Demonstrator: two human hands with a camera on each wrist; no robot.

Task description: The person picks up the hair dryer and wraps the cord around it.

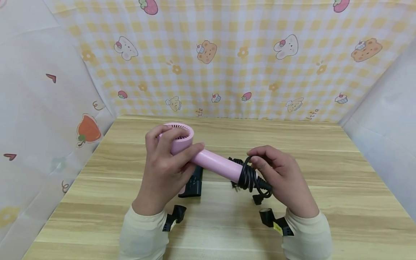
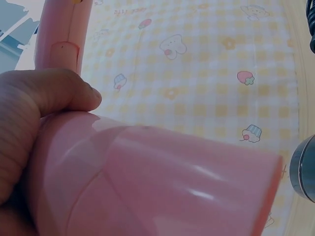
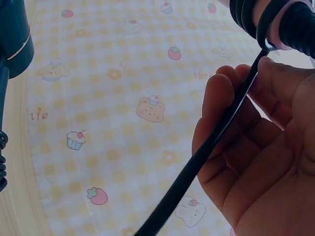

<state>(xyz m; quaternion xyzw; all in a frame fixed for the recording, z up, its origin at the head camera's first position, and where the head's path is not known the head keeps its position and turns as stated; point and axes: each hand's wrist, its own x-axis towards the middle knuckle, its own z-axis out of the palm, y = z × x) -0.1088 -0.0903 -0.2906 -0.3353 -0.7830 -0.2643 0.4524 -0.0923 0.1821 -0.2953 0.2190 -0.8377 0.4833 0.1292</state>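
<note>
A pink hair dryer point(image 1: 219, 164) is held up over the table, its round vented end at the upper left and its handle slanting down to the right. My left hand point(image 1: 165, 162) grips it around the head, thumb at the neck where the handle begins. Black power cord point(image 1: 247, 177) is wound in several loops around the handle's lower end. With thumb and fingertips my right hand point(image 1: 282, 177) pinches a strand of this cord beside the loops. In the right wrist view the strand point(image 3: 197, 157) runs across the curled fingers.
Under the dryer a dark appliance point(image 1: 194, 186) lies on the wooden table point(image 1: 325, 173), partly hidden by the left hand. More coiled black cord point(image 1: 235, 160) shows behind the handle, and a black plug point(image 1: 258, 199) below it. A checked yellow curtain point(image 1: 227, 72) closes off the back.
</note>
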